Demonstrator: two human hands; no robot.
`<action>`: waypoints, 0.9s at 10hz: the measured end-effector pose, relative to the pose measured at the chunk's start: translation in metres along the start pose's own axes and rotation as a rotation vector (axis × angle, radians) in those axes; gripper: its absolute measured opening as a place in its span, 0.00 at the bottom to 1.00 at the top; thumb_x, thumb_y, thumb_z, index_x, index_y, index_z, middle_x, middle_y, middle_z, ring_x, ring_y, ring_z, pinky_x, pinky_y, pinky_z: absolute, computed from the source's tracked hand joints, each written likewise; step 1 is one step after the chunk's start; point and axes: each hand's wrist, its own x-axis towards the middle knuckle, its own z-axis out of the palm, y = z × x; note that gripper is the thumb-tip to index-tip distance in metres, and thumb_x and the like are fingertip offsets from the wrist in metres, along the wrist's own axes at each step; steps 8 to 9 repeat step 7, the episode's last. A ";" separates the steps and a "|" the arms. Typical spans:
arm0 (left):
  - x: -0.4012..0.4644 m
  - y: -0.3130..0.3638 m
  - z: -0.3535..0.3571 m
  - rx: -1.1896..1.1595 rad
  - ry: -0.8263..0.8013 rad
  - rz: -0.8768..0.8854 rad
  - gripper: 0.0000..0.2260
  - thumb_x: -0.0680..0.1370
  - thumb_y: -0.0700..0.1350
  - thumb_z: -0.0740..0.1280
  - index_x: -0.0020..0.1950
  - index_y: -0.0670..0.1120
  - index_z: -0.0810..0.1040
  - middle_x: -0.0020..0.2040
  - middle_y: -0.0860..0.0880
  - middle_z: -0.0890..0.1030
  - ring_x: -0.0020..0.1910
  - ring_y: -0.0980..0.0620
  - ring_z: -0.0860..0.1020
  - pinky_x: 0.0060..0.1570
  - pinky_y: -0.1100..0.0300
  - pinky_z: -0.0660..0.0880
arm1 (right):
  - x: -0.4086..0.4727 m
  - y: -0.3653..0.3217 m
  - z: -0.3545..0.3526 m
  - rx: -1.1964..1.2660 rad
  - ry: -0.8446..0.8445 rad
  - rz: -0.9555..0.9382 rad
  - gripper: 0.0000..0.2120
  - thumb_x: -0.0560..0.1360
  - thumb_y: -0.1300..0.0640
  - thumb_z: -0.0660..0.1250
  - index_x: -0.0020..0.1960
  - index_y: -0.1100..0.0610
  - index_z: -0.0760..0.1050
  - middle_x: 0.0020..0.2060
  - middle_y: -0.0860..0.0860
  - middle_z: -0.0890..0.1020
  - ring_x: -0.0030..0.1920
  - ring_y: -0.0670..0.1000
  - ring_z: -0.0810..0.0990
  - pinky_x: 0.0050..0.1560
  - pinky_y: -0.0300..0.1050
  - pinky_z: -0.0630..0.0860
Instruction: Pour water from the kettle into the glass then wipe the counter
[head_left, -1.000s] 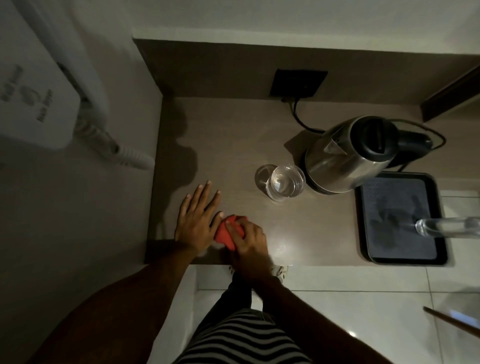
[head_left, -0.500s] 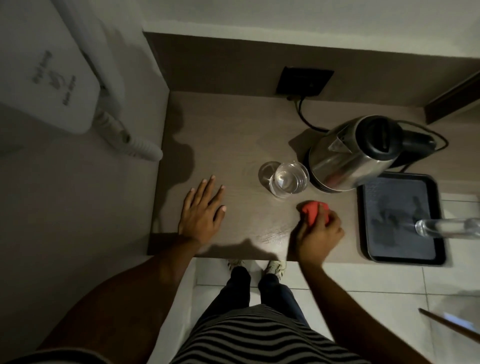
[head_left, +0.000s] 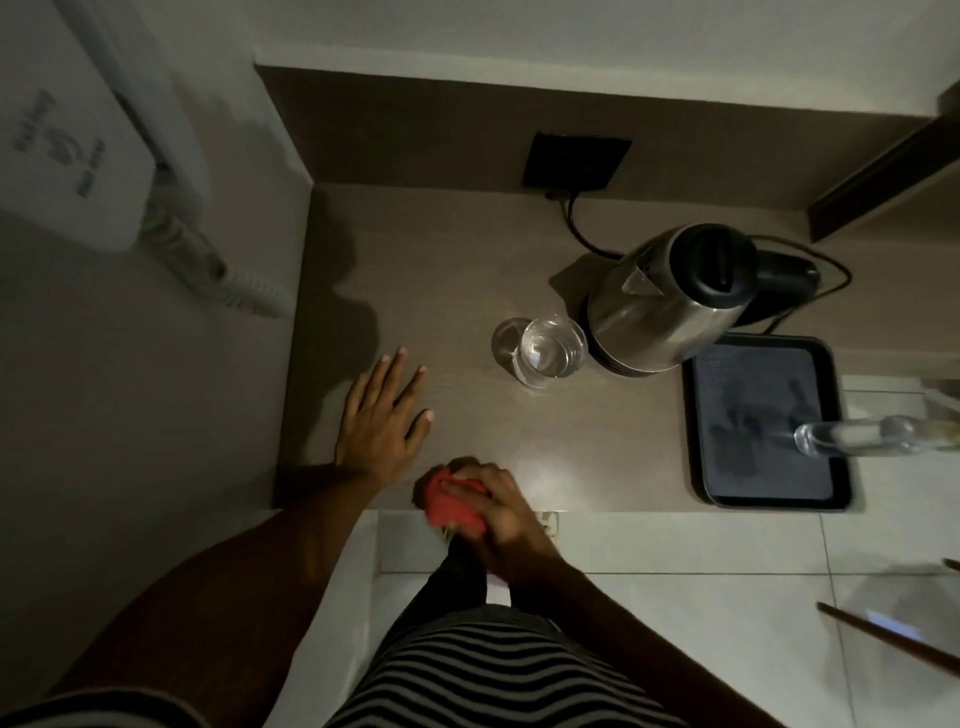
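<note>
Dim brown wood worktop (head_left: 467, 270). Right hand (head_left: 498, 501) bunched around red cloth (head_left: 452, 501) at near edge; left hand (head_left: 382, 415) spread flat. Steel kettle (head_left: 670, 306) touches full clear glass (head_left: 550, 351). Risk: wide wipe stroke tips glass.

The room is dim; a soft shine sits on the counter (head_left: 545, 470) low in the middle; a dark shadow falls left of centre; the edges bend; the red cloth (head_left: 451, 500) looks blurry.
</note>
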 end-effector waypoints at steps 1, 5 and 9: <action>0.000 0.005 -0.004 0.011 -0.044 -0.004 0.33 0.80 0.64 0.45 0.82 0.49 0.58 0.84 0.44 0.52 0.83 0.44 0.52 0.78 0.43 0.51 | -0.007 0.029 -0.050 -0.074 0.131 0.157 0.16 0.74 0.60 0.70 0.61 0.61 0.79 0.61 0.59 0.78 0.63 0.53 0.69 0.63 0.52 0.71; -0.003 0.051 -0.013 0.017 -0.165 -0.088 0.33 0.82 0.64 0.53 0.83 0.50 0.52 0.84 0.44 0.47 0.83 0.41 0.45 0.79 0.40 0.46 | -0.070 0.145 -0.211 -0.492 0.175 0.821 0.37 0.78 0.33 0.45 0.80 0.55 0.53 0.79 0.58 0.56 0.78 0.61 0.54 0.72 0.69 0.56; -0.003 0.077 -0.050 -0.021 -0.017 0.006 0.38 0.79 0.70 0.39 0.82 0.48 0.56 0.83 0.40 0.54 0.82 0.39 0.54 0.77 0.39 0.59 | -0.062 0.113 -0.215 -0.439 0.282 0.806 0.39 0.75 0.31 0.46 0.80 0.50 0.50 0.81 0.51 0.50 0.79 0.57 0.48 0.72 0.74 0.50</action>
